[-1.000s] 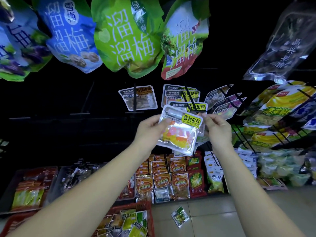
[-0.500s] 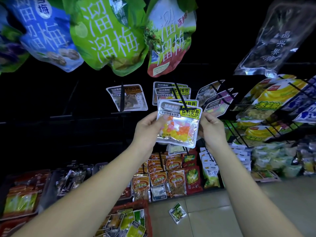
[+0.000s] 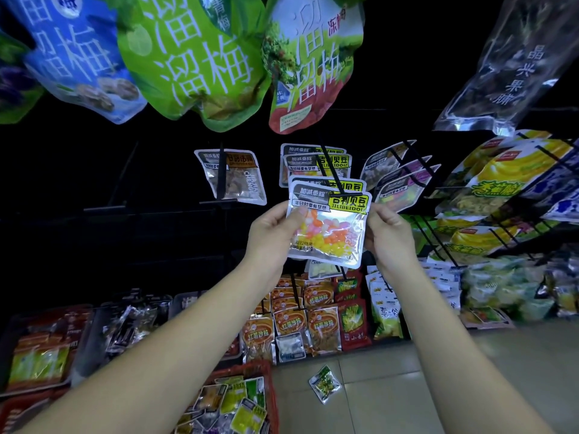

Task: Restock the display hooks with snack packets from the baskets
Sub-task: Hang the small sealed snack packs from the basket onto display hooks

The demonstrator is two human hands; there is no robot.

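I see my left hand (image 3: pixel 272 234) pinching the left edge of a clear jelly-bean packet (image 3: pixel 327 228), thumb on its front. My right hand (image 3: pixel 388 238) grips the right edge. The packet is upright, with its top edge right at the tip of the black display hook (image 3: pixel 337 180). I cannot tell whether its hole is over the tip. More packets of the same kind (image 3: pixel 313 166) hang further back on that hook. Well below the hook, a red basket (image 3: pixel 272 399) holds mixed packets. Below the hook and just right of the basket, a small packet (image 3: pixel 324 383) lies on the floor.
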